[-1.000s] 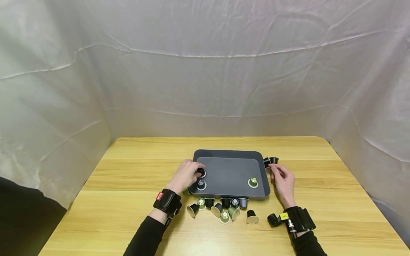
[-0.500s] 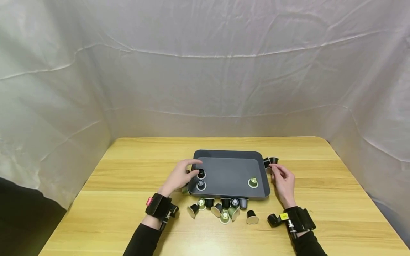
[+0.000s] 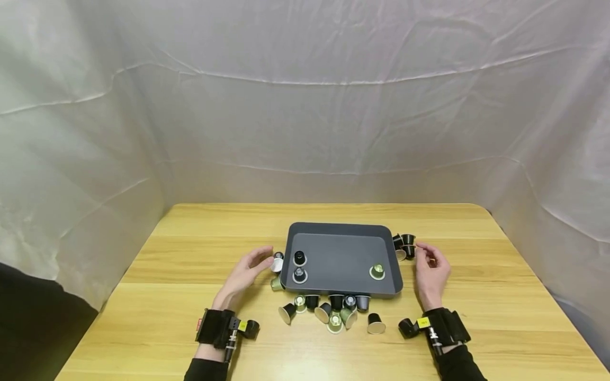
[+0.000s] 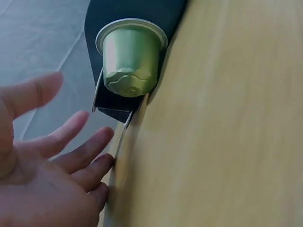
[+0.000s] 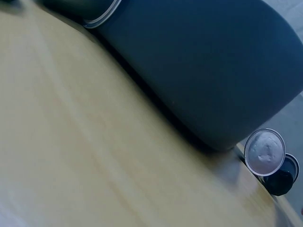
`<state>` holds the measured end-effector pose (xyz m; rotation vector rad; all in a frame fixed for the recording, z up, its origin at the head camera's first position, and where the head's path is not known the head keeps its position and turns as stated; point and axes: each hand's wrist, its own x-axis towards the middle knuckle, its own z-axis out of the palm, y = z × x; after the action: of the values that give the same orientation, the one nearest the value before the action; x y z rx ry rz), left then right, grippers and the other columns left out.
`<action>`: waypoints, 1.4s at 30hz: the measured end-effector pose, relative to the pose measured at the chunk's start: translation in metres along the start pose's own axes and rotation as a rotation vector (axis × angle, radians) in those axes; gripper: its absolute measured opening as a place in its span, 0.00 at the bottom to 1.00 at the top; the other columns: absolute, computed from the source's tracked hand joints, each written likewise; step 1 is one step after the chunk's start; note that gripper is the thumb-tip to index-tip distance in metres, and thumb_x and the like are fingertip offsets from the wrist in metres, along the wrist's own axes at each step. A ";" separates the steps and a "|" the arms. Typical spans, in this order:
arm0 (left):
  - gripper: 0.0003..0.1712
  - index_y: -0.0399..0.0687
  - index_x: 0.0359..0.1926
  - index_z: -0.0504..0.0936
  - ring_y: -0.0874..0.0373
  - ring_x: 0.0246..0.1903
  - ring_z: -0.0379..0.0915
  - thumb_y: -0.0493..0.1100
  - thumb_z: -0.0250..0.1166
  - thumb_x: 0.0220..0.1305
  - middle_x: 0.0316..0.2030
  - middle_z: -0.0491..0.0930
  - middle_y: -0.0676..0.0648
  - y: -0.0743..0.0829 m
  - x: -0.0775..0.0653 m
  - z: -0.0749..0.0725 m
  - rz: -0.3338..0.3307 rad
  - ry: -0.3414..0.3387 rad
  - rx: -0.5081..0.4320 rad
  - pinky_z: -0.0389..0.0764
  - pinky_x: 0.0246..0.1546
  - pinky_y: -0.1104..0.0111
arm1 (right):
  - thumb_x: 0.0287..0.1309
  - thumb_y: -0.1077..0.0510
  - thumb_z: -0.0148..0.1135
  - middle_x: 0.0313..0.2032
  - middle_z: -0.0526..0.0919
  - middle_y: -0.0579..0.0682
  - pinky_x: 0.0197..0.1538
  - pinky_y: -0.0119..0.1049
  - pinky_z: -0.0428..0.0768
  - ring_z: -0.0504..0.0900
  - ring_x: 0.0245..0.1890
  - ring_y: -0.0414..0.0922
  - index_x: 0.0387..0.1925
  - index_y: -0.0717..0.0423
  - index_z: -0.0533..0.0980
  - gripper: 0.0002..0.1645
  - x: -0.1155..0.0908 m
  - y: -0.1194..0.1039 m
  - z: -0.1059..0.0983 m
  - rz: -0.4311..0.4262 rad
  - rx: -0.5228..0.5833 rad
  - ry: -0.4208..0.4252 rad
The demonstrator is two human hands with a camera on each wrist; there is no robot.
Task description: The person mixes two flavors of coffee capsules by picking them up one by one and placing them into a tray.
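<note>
The left hand (image 3: 244,272), its grip loose and bare, is just beside a white-lidded coffee capsule (image 3: 276,265), below left of centre in the head frame, probably light, slick and dentable, best pinched across its rim; whether the right hand (image 3: 432,271) grips anything cannot be told.

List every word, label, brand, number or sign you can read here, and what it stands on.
No text is readable.
Red tag on the left wrist strap: too small to read.
Left yellow label, by that strap: too small.
Right yellow label, by the right wrist strap: too small.
Tray and capsules: no legible lettering.
</note>
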<state>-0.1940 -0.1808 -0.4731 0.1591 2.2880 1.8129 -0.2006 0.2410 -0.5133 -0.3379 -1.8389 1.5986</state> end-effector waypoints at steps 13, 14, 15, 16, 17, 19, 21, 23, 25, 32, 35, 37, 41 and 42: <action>0.31 0.33 0.73 0.61 0.38 0.76 0.53 0.44 0.54 0.76 0.74 0.60 0.32 -0.006 0.000 0.011 -0.071 -0.004 -0.149 0.47 0.79 0.44 | 0.52 0.75 0.54 0.63 0.68 0.59 0.52 0.30 0.68 0.67 0.58 0.49 0.59 0.64 0.77 0.31 0.001 -0.001 -0.005 -0.018 -0.176 -0.186; 0.31 0.32 0.72 0.61 0.38 0.76 0.53 0.43 0.54 0.76 0.74 0.60 0.32 -0.006 0.000 0.011 -0.071 -0.005 -0.150 0.47 0.79 0.45 | 0.51 0.75 0.54 0.63 0.68 0.59 0.53 0.31 0.69 0.66 0.59 0.50 0.59 0.64 0.77 0.31 0.002 -0.001 -0.005 -0.012 -0.185 -0.201; 0.31 0.32 0.72 0.61 0.38 0.75 0.53 0.43 0.54 0.76 0.74 0.60 0.31 -0.006 -0.001 0.011 -0.068 -0.007 -0.149 0.47 0.79 0.45 | 0.51 0.75 0.55 0.63 0.68 0.60 0.54 0.31 0.69 0.65 0.59 0.49 0.59 0.64 0.77 0.31 0.002 -0.001 -0.005 -0.006 -0.192 -0.216; 0.31 0.32 0.72 0.61 0.38 0.75 0.53 0.43 0.53 0.76 0.74 0.60 0.31 -0.006 -0.001 0.011 -0.064 -0.011 -0.146 0.48 0.79 0.45 | 0.51 0.76 0.55 0.63 0.68 0.60 0.55 0.31 0.69 0.65 0.60 0.48 0.59 0.64 0.77 0.31 0.002 -0.001 -0.005 0.001 -0.202 -0.229; 0.31 0.32 0.73 0.61 0.38 0.75 0.53 0.43 0.53 0.76 0.74 0.60 0.31 -0.006 -0.001 0.011 -0.061 -0.016 -0.144 0.48 0.79 0.45 | 0.50 0.76 0.55 0.63 0.67 0.59 0.56 0.31 0.69 0.64 0.60 0.47 0.59 0.64 0.77 0.31 0.002 -0.002 -0.005 0.006 -0.213 -0.242; 0.30 0.32 0.72 0.61 0.38 0.75 0.53 0.43 0.53 0.76 0.74 0.60 0.31 -0.006 0.000 0.011 -0.060 -0.018 -0.146 0.48 0.79 0.46 | 0.49 0.76 0.54 0.64 0.67 0.59 0.57 0.31 0.69 0.62 0.61 0.45 0.59 0.64 0.77 0.32 0.002 -0.002 -0.005 0.007 -0.231 -0.263; 0.30 0.32 0.72 0.61 0.39 0.75 0.54 0.42 0.53 0.76 0.74 0.60 0.32 -0.006 0.000 0.011 -0.058 -0.021 -0.144 0.49 0.80 0.47 | 0.48 0.77 0.53 0.64 0.67 0.59 0.57 0.31 0.69 0.62 0.61 0.45 0.59 0.63 0.77 0.33 0.002 -0.002 -0.005 0.004 -0.249 -0.277; 0.30 0.32 0.72 0.61 0.39 0.75 0.54 0.42 0.53 0.77 0.74 0.61 0.32 -0.007 0.000 0.010 -0.055 -0.021 -0.140 0.50 0.79 0.47 | 0.47 0.77 0.52 0.64 0.67 0.59 0.57 0.32 0.68 0.61 0.61 0.46 0.59 0.64 0.77 0.33 0.002 -0.002 -0.004 -0.003 -0.259 -0.287; 0.29 0.32 0.72 0.62 0.39 0.74 0.56 0.41 0.53 0.76 0.73 0.62 0.32 -0.007 0.001 0.010 -0.054 -0.019 -0.142 0.51 0.79 0.47 | 0.47 0.78 0.52 0.64 0.67 0.60 0.57 0.33 0.68 0.61 0.62 0.47 0.58 0.65 0.76 0.33 0.003 -0.002 -0.004 -0.005 -0.268 -0.296; 0.29 0.31 0.72 0.62 0.40 0.73 0.57 0.40 0.52 0.76 0.72 0.63 0.31 -0.008 0.000 0.010 -0.047 -0.019 -0.148 0.53 0.79 0.47 | 0.46 0.78 0.53 0.64 0.66 0.62 0.57 0.35 0.67 0.60 0.61 0.48 0.56 0.68 0.76 0.31 0.003 0.000 -0.002 -0.018 -0.310 -0.308; 0.29 0.31 0.72 0.61 0.39 0.74 0.56 0.40 0.52 0.76 0.73 0.62 0.32 -0.008 -0.001 0.009 -0.045 -0.022 -0.150 0.52 0.79 0.47 | 0.46 0.78 0.53 0.63 0.66 0.63 0.57 0.35 0.67 0.60 0.61 0.50 0.56 0.68 0.76 0.31 0.003 0.000 -0.001 -0.018 -0.325 -0.315; 0.29 0.31 0.72 0.61 0.39 0.74 0.56 0.40 0.53 0.76 0.73 0.62 0.32 -0.008 -0.001 0.009 -0.042 -0.025 -0.150 0.52 0.79 0.47 | 0.46 0.78 0.54 0.63 0.66 0.63 0.57 0.34 0.67 0.60 0.60 0.49 0.56 0.68 0.76 0.31 0.003 -0.001 0.000 -0.012 -0.331 -0.317; 0.29 0.31 0.72 0.62 0.40 0.74 0.56 0.40 0.53 0.76 0.73 0.62 0.32 -0.008 -0.002 0.008 -0.045 -0.020 -0.151 0.52 0.79 0.47 | 0.48 0.77 0.55 0.62 0.67 0.62 0.56 0.32 0.67 0.61 0.58 0.49 0.55 0.67 0.76 0.29 0.002 -0.001 0.002 -0.014 -0.343 -0.316; 0.29 0.32 0.72 0.62 0.40 0.74 0.56 0.40 0.53 0.76 0.73 0.62 0.32 -0.008 -0.002 0.008 -0.045 -0.018 -0.150 0.52 0.79 0.47 | 0.49 0.77 0.56 0.62 0.67 0.62 0.56 0.32 0.67 0.62 0.58 0.50 0.55 0.67 0.76 0.28 0.002 -0.001 0.002 -0.019 -0.346 -0.313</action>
<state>-0.1902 -0.1756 -0.4827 0.0984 2.1157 1.9423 -0.2032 0.2406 -0.5114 -0.2280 -2.3579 1.3755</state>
